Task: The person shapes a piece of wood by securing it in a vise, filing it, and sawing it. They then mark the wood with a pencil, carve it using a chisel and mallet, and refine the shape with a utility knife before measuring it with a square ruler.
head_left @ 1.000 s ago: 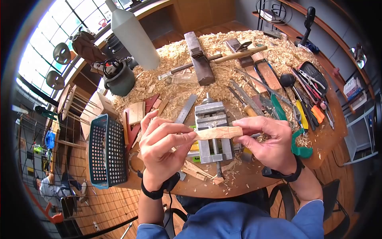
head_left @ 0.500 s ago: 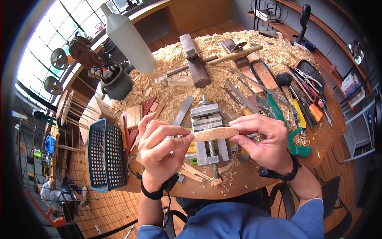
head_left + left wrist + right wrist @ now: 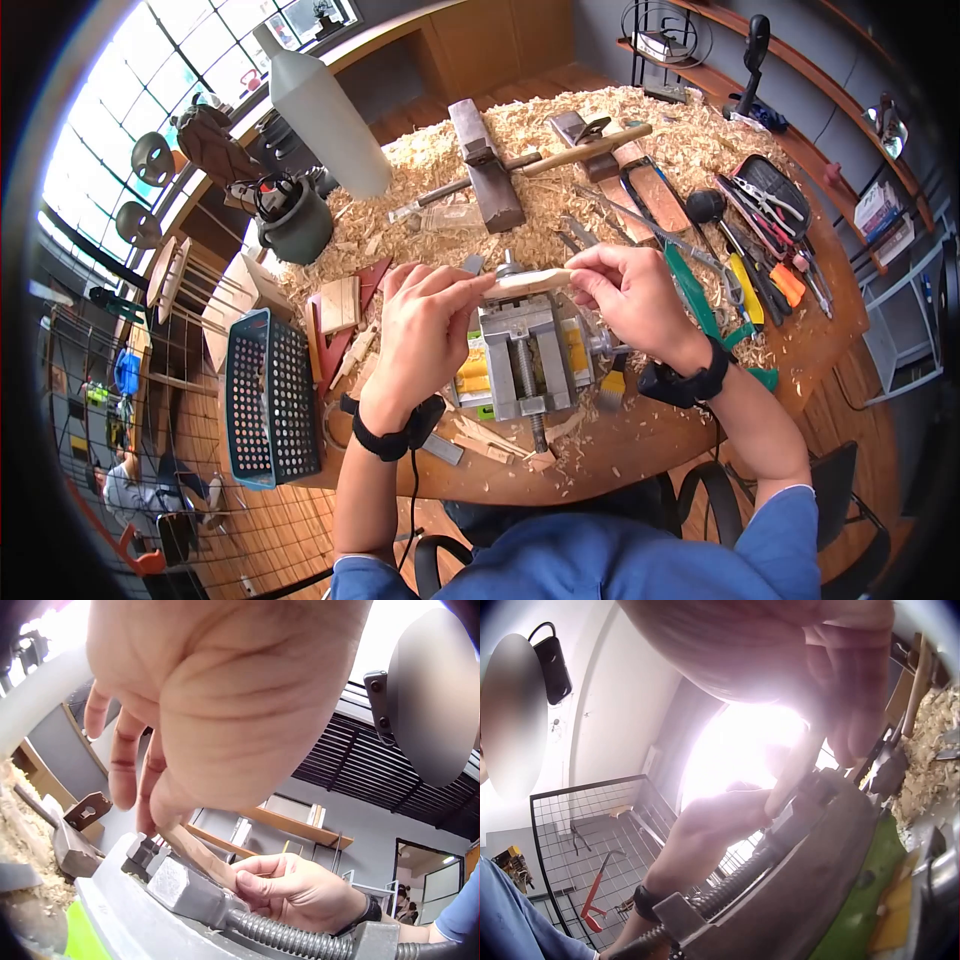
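Observation:
A short, pale strip of carved wood lies crosswise between my two hands, over the far end of the grey metal vise. My left hand pinches its left end with the fingertips. At the other end, my right hand pinches the wood between thumb and fingers. In the left wrist view the strip runs close above the vise jaws, and the vise screw stretches toward the right. Glare washes out part of the strip in the right wrist view.
Wood shavings cover the back of the table. Two hand planes stand there, one of them the long plane. Saws, pliers and a green-handled tool lie right. A perforated basket and a pot stand left. Offcuts lie in front.
Both hands have carried the wood strip away from the body, from above the middle of the vise to its far end. My left hand has turned with its back more upward.

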The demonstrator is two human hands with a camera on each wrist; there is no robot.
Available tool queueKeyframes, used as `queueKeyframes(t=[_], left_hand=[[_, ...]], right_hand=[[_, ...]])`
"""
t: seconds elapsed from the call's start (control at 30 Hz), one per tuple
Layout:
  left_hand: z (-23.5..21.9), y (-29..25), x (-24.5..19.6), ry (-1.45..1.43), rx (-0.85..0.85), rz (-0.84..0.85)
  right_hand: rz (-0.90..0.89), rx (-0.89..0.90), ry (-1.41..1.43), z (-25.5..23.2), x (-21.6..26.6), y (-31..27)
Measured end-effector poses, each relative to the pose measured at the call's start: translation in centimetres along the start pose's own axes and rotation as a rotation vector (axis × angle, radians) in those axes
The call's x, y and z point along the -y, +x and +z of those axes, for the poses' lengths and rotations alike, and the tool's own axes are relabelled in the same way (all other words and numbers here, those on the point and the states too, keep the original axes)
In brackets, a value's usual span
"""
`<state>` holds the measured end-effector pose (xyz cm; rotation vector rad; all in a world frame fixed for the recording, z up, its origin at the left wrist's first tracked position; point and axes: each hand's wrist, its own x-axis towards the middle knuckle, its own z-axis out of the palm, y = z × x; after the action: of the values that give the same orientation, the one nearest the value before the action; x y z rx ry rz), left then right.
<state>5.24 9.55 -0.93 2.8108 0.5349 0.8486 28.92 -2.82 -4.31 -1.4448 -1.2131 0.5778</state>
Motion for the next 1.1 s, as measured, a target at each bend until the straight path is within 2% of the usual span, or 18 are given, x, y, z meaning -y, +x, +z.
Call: queueKeyframes(t=[0.03,0.1,0.3,0.43,0.53,0.6,0.63,0.67,0.77,0.8,0.9,0.97,1.1], left_hand=[[-0.1,0.0,0.0,-0.001,0.000,0.000],[-0.3,0.0,0.0,-0.003,0.076,-0.082],[-0.6,-0.6,0.5,-0.079,0.080,-0.135],[-0.8,0.1,0.1,-0.085,0.081,-0.113],[-0.4,1.4,0.4,-0.146,0.112,-0.030],[0.0,3.2,1.5,-0.201,0.271,0.097],[-0.3,4.5,2.1,-0.261,0.422,0.098],[-0.1,5.6,3.0,-0.307,0.499,0.115],[0.9,8.7,4.2,-0.392,0.660,0.199],[1.0,9.5,4.1,-0.400,0.727,0.151],[2.1,10.7,3.4,-0.319,0.838,0.131],[1.1,11.2,1.5,-0.238,0.914,0.048],[0.7,11.7,0.8,-0.142,0.903,0.153]], right_hand=[[0.066,0.031,0.030,0.0,-0.2,0.2],[0.061,0.044,0.019,-0.2,-0.1,0.2],[-0.009,0.025,-0.120,-0.6,-0.5,-1.1],[-0.053,0.003,-0.150,-0.4,-1.1,-1.1],[-0.044,-0.004,-0.104,-0.2,-1.5,-1.3],[-0.027,0.006,-0.084,-0.1,-1.5,-1.2],[-0.001,0.012,-0.063,-0.2,-1.6,-1.2],[0.028,0.021,-0.039,-0.1,-1.6,-1.3],[0.094,-0.006,-0.021,0.2,-1.1,-1.4],[0.092,-0.018,-0.015,0.2,-1.1,-1.4],[0.121,-0.003,0.004,0.1,-1.2,-1.3],[0.140,0.010,-0.021,0.1,-0.9,-1.3],[0.118,0.039,-0.013,-0.1,-1.4,-1.2]])
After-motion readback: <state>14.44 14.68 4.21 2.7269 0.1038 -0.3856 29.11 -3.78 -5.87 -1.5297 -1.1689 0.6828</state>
